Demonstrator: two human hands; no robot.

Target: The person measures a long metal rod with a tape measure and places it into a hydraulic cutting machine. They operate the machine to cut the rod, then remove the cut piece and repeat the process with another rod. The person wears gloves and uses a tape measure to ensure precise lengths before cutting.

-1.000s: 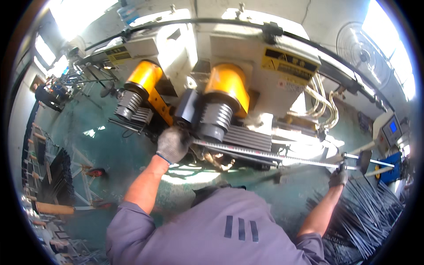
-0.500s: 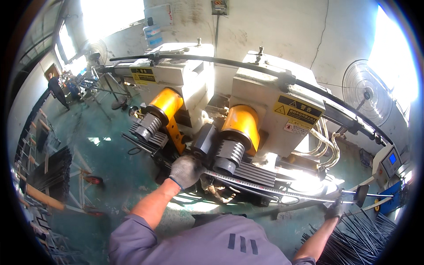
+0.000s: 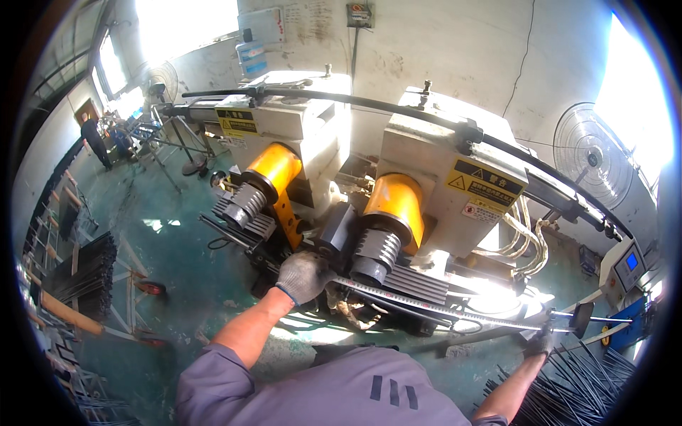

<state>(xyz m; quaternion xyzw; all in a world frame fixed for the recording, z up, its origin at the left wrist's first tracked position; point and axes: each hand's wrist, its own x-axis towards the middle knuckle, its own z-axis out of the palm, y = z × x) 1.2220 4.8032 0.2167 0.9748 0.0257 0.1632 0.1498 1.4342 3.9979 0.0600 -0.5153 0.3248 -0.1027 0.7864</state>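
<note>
A tape measure (image 3: 412,299) with a pale blade is stretched along the front of a machine with two ribbed dark rollers. My left hand (image 3: 305,277), in a grey knitted glove, is closed at the tape's left end, beside a dark block (image 3: 336,228) and below an orange bracket (image 3: 285,221). What lies under its fingers is hidden. At the far right my right hand (image 3: 540,343), gloved too, grips the tape near its other end. Close by it are a metal rod (image 3: 600,319) and a black disc-shaped stop (image 3: 582,319). Its fingertips are small and partly hidden.
Two pale machine housings (image 3: 455,160) with orange cylinders (image 3: 394,206) stand ahead, a long black bar across them. A control box (image 3: 625,266) and dark rods (image 3: 575,383) are at right, a rack of rods (image 3: 85,273) at left. Another person (image 3: 94,140) stands far left.
The view has shifted slightly, so the machine sits a little further right and lower. Both hands keep their places on the tape. The far person has changed stance.
</note>
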